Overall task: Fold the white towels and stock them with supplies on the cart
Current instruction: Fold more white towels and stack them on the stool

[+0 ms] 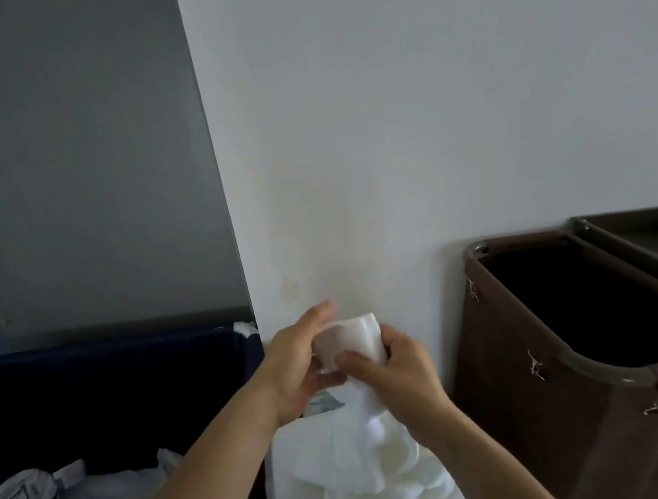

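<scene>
We record the white towel (360, 337) held up before the wall (383, 111), left of the brown cart (528, 403), the right hand (409, 372) with fingers (395, 339) curled round it, the left hand (298, 366) pinching its upper fold.

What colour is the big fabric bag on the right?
Dark brown; the fabric laundry bag shows best in the head view.

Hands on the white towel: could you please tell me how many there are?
2. The left hand holds the white towel at its upper end from the left; the right hand pinches it from the right. No others show.
</scene>
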A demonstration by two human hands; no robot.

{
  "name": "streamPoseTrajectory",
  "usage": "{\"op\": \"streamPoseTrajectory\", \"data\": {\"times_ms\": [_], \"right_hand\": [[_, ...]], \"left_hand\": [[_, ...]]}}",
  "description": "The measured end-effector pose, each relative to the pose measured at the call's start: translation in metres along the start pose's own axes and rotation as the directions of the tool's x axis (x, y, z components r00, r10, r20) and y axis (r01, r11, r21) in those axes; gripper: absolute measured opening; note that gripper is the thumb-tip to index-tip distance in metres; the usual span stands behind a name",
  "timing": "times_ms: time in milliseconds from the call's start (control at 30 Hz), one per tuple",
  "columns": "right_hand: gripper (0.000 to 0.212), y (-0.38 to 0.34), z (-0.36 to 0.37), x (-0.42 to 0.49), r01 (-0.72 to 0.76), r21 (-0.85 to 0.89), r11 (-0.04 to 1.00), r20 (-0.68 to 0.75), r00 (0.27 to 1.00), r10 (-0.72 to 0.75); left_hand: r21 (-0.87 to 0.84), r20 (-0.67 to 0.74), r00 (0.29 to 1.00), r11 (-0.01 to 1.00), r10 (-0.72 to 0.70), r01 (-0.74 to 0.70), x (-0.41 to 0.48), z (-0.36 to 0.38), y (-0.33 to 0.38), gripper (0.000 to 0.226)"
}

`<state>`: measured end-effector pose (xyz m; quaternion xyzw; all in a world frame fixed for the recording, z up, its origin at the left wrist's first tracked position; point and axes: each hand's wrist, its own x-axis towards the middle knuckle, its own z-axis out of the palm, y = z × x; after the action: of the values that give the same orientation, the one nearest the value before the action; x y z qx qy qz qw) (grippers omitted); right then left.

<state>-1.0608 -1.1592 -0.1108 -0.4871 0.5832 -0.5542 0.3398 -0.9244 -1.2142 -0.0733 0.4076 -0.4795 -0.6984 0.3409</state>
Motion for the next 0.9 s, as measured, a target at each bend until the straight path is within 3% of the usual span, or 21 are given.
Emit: {"op": "streamPoseTrajectory", "data": {"times_ms": [100,167,233,333,367,533,633,700,767,867,900], "right_hand": [[0.050,0.005,0.006,-0.003,0.015,0.055,0.998,0.164,0.986,-0.024],[0.054,0.007,0.005,-0.002,0.023,0.140,0.990,0.250,0.967,-0.057],[0.045,0.011,0.001,0.001,0.038,0.158,0.987,0.178,0.982,-0.066],[0.007,0.016,-0.002,0.010,0.072,0.074,0.995,-0.056,0.996,-0.068],[0.003,0.018,-0.001,0.012,0.081,0.053,0.995,-0.099,0.992,-0.075],[0.013,0.030,-0.007,0.015,0.068,-0.065,0.996,-0.279,0.957,-0.084],[0.014,0.046,-0.022,0.015,0.069,-0.281,0.957,-0.286,0.946,-0.152],[0.010,0.056,-0.028,0.015,0.030,-0.389,0.921,-0.218,0.968,-0.124],[0.021,0.064,-0.030,0.016,-0.039,-0.420,0.907,-0.150,0.988,-0.027],[0.012,0.070,-0.032,0.017,-0.129,-0.355,0.926,-0.233,0.971,0.046],[0.020,0.073,-0.034,0.018,-0.162,-0.332,0.929,-0.272,0.960,0.070]], "left_hand": [[-0.158,0.017,0.992,0.980,0.124,-0.120,0.001,0.002,-0.001,0.022],[-0.147,0.003,0.989,0.978,0.147,-0.145,0.000,0.000,0.001,0.034],[-0.143,0.050,0.988,0.980,0.146,-0.138,-0.001,-0.007,0.000,0.048],[-0.091,0.167,0.973,0.986,0.157,-0.143,-0.003,-0.009,0.001,0.051],[-0.055,0.197,0.967,0.986,0.164,-0.156,-0.002,-0.009,0.000,0.051],[0.051,0.144,0.973,0.981,0.178,-0.187,0.011,-0.013,0.007,0.051],[0.209,0.028,0.960,0.937,0.280,-0.279,0.019,-0.013,0.022,0.048],[0.229,-0.046,0.918,0.899,0.393,-0.373,0.025,-0.008,0.036,0.042],[0.226,-0.089,0.861,0.852,0.501,-0.472,0.032,-0.002,0.053,0.037],[0.267,-0.125,0.769,0.767,0.627,-0.583,0.041,0.001,0.073,0.040],[0.296,-0.132,0.740,0.738,0.660,-0.606,0.044,0.001,0.078,0.042]]}}
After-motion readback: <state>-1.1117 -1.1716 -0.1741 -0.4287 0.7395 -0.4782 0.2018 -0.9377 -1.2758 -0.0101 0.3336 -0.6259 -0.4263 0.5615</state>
